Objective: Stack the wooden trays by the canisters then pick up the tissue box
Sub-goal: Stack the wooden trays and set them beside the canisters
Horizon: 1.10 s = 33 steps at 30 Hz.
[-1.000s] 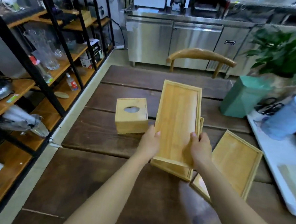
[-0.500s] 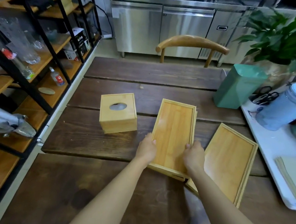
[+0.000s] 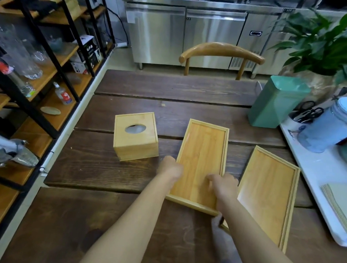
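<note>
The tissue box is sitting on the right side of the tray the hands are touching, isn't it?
Not quite. In the head view the tissue box sits on the left side of the tray, not the right. What lies on the right is another wooden tray. Both hands, left hand and right hand, are indeed touching the middle tray.

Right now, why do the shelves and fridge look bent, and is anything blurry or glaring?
Head view: the wide-angle lens bows the shelf posts and steel fridge outward; the fridge doors show soft glare; the right hand is slightly smeared, as is the bag at the left edge; the tissue box is sharp.
</note>
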Each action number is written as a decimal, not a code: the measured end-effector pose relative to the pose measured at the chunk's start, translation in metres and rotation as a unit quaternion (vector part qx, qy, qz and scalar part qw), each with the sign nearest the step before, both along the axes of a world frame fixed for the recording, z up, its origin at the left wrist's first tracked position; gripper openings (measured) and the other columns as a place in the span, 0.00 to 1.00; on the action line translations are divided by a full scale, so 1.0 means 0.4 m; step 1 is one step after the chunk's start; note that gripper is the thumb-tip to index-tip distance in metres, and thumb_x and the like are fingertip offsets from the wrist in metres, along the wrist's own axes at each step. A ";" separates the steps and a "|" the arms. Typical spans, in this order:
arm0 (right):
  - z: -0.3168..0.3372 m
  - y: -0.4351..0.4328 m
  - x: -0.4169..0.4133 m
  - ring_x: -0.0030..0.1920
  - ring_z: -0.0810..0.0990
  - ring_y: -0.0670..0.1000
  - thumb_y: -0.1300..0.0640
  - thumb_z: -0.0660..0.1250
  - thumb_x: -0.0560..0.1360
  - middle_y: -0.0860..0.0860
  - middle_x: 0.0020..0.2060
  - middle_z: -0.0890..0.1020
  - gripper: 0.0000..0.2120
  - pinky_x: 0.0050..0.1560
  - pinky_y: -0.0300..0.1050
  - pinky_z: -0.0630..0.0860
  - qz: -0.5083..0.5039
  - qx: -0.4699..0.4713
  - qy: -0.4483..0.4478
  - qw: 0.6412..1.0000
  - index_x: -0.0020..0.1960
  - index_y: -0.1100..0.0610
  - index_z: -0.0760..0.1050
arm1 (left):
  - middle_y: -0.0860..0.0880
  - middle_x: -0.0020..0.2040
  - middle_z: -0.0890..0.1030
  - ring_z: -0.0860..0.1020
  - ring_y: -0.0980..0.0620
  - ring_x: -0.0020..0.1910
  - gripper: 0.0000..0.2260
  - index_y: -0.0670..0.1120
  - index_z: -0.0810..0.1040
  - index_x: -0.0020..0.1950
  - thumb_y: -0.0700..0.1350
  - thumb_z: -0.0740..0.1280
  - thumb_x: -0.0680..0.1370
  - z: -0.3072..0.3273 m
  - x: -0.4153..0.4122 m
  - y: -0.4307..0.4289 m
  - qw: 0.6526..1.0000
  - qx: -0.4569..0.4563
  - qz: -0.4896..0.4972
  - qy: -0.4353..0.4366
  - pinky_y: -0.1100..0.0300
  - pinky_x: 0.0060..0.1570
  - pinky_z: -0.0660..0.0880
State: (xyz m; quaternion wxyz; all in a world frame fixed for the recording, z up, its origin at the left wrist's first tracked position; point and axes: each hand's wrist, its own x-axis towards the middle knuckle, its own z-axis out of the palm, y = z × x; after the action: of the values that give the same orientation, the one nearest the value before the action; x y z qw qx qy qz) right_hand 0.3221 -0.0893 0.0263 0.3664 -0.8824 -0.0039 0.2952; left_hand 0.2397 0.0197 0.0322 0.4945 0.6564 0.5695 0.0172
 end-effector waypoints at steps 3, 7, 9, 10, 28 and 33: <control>0.022 0.000 0.013 0.62 0.70 0.60 0.57 0.67 0.70 0.56 0.60 0.72 0.23 0.61 0.54 0.67 -0.081 0.107 0.097 0.986 0.63 0.63 0.69 | 0.49 0.38 0.75 0.73 0.51 0.38 0.09 0.44 0.73 0.37 0.36 0.65 0.76 0.006 -0.005 0.016 0.997 -0.041 0.045 -0.038 0.57 0.44 0.70; 0.039 -0.016 0.043 0.52 0.72 0.57 0.60 0.64 0.73 0.52 0.48 0.73 0.18 0.55 0.57 0.68 -0.090 0.181 0.163 0.966 0.61 0.59 0.66 | 0.43 0.47 0.82 0.78 0.46 0.47 0.06 0.43 0.79 0.40 0.36 0.67 0.76 0.018 -0.019 0.017 0.994 -0.061 0.056 -0.068 0.55 0.47 0.74; 0.044 -0.017 0.047 0.49 0.73 0.56 0.59 0.63 0.74 0.55 0.49 0.73 0.14 0.52 0.57 0.71 -0.077 0.178 0.140 0.971 0.57 0.57 0.64 | 0.43 0.49 0.83 0.80 0.45 0.49 0.04 0.40 0.82 0.47 0.35 0.67 0.76 0.032 -0.026 0.021 0.988 -0.104 0.055 -0.098 0.52 0.50 0.76; 0.046 -0.017 0.047 0.51 0.73 0.57 0.59 0.63 0.75 0.57 0.52 0.74 0.13 0.54 0.57 0.72 -0.073 0.173 0.115 0.975 0.56 0.57 0.64 | 0.43 0.50 0.83 0.80 0.46 0.50 0.06 0.39 0.81 0.51 0.36 0.67 0.76 0.040 -0.031 0.020 0.984 -0.132 0.048 -0.114 0.51 0.51 0.76; 0.093 -0.334 0.118 0.51 0.74 0.57 0.56 0.59 0.78 0.58 0.53 0.74 0.17 0.53 0.55 0.73 -0.194 0.216 0.006 0.957 0.64 0.62 0.63 | 0.52 0.68 0.72 0.71 0.51 0.64 0.20 0.50 0.63 0.74 0.44 0.57 0.82 0.088 0.120 -0.245 0.943 -0.113 -0.252 -0.183 0.54 0.64 0.67; 0.060 -0.390 0.100 0.50 0.73 0.55 0.55 0.57 0.78 0.57 0.52 0.74 0.16 0.48 0.49 0.69 -0.160 0.175 -0.038 0.971 0.62 0.64 0.65 | 0.50 0.68 0.72 0.69 0.50 0.66 0.19 0.48 0.63 0.74 0.45 0.55 0.83 0.045 0.127 -0.297 0.943 -0.102 -0.280 -0.151 0.55 0.64 0.66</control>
State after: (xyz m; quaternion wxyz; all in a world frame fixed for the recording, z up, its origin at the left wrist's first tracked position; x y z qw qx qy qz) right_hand 0.3622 -0.2452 0.0501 0.5570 -0.8044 0.0716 0.1936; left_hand 0.2905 -0.0989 0.0502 0.6238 0.7249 0.2806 -0.0812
